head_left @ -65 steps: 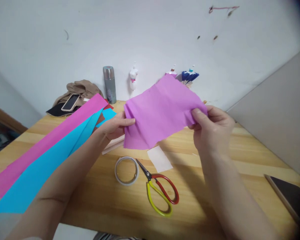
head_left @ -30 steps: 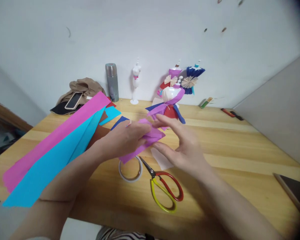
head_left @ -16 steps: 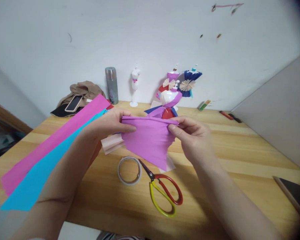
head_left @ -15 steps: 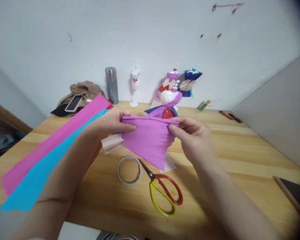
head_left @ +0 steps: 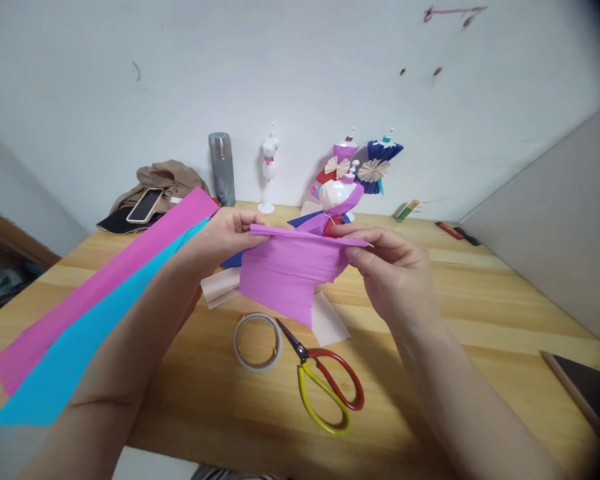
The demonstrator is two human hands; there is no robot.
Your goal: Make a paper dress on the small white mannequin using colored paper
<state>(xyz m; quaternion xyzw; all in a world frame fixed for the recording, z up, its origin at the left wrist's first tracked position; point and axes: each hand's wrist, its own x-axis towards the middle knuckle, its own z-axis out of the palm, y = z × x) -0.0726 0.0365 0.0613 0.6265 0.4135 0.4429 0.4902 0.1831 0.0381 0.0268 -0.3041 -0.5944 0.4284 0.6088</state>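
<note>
A piece of purple crepe paper hangs stretched between my two hands, its top edge folded over into a narrow band. My left hand pinches the left end of that band between thumb and fingers. At the other end, my right hand grips the band the same way. Below the paper lie a roll of tape and scissors with one red and one yellow handle. Just behind the paper stands a small white dress form with a purple sash and red paper, partly hidden.
Pink and blue paper strips lie at the left, partly under my left forearm. Along the wall stand a thermos, a bare dress form and dressed forms. A phone rests on brown cloth.
The folded band along the paper's top edge now looks narrower and tilts down to the right. My right hand has shifted slightly right, and the sheet's lower corner has swung left and up.
</note>
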